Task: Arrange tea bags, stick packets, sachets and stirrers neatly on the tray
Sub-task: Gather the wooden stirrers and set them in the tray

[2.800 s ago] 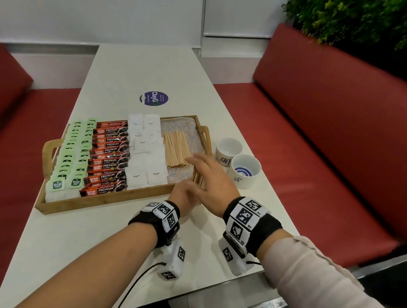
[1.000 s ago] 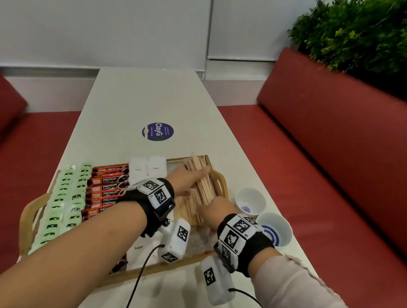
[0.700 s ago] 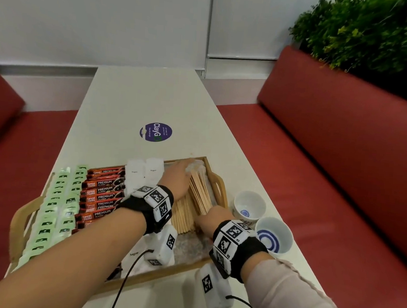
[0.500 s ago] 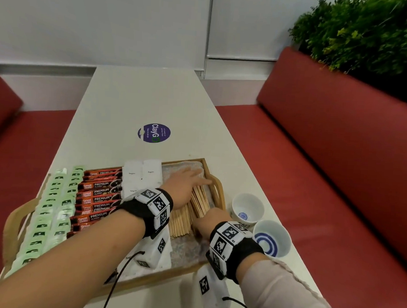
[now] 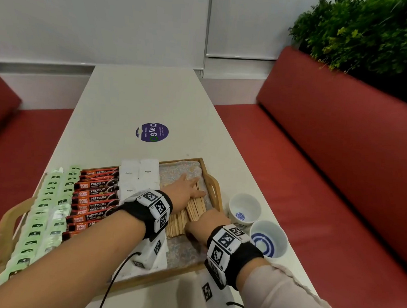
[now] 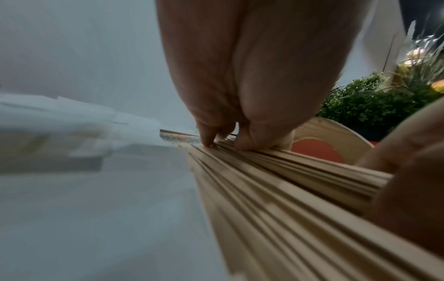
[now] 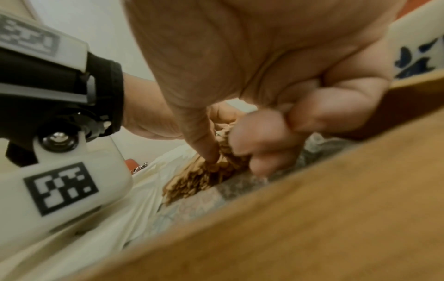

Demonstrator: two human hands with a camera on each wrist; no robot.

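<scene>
The stirrers point(image 5: 189, 212) lie as one flat bundle on the bare liner in the right part of the tray point(image 5: 215, 192), along its right edge and closer to the far right corner than to the near one. I think they are kept there because the other groups already fill the rest: the tea bags point(image 5: 49, 206) take two columns at the left edge, the stick packets point(image 5: 95, 197) come after them, and the sachets point(image 5: 139, 176) stand in the middle, just beside the stirrers. So the free strip on the right is the only place for the sticks, and both hands work on this strip.

The left hand point(image 5: 186, 191) reaches across the tray from the near left side, palm down, with straight fingers lying flat on the far ends of the stirrers. In the left wrist view the fingertips point(image 6: 245, 146) press on top of the bundle, probably to keep it flat and to stop the far ends from spreading.

The right hand point(image 5: 208, 222) comes from the near edge at the near ends of the sticks. In the right wrist view its fingers point(image 7: 245, 140) are curled around these ends, with the thumb on the other side, so it pinches them together, likely to square the bundle.

Two cups point(image 5: 255, 220) stand on the tabletop just beside the right edge of the tray.
</scene>
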